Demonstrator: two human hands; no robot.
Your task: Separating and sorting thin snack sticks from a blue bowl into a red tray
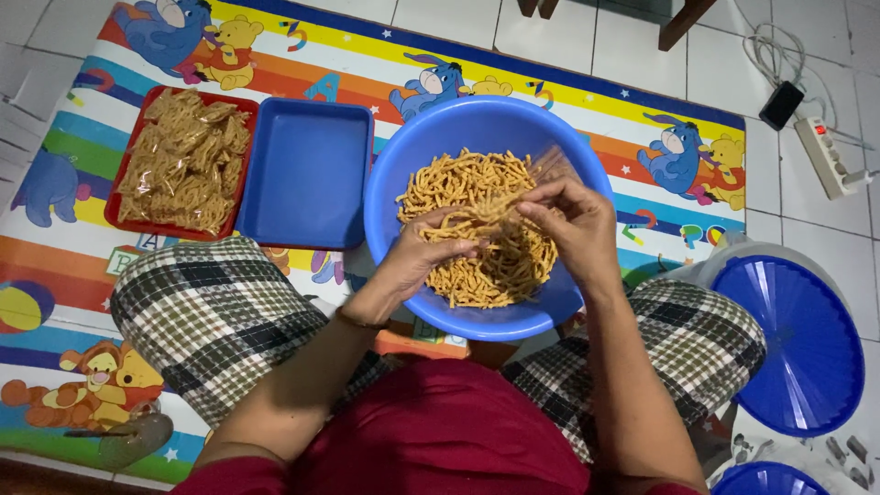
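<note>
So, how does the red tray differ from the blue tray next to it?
The red tray is filled with clear packets of stick snacks; the blue tray holds nothing. The red tray lies further left, the blue tray nearer the blue bowl. Both are rectangular and rest on the mat.

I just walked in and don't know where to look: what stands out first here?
The big blue bowl of golden fried sticks sits in the middle, with the left hand and right hand filling a clear bag over it. To its left lie an empty blue tray and a red tray of packed bags, all on a bright cartoon mat.
</note>
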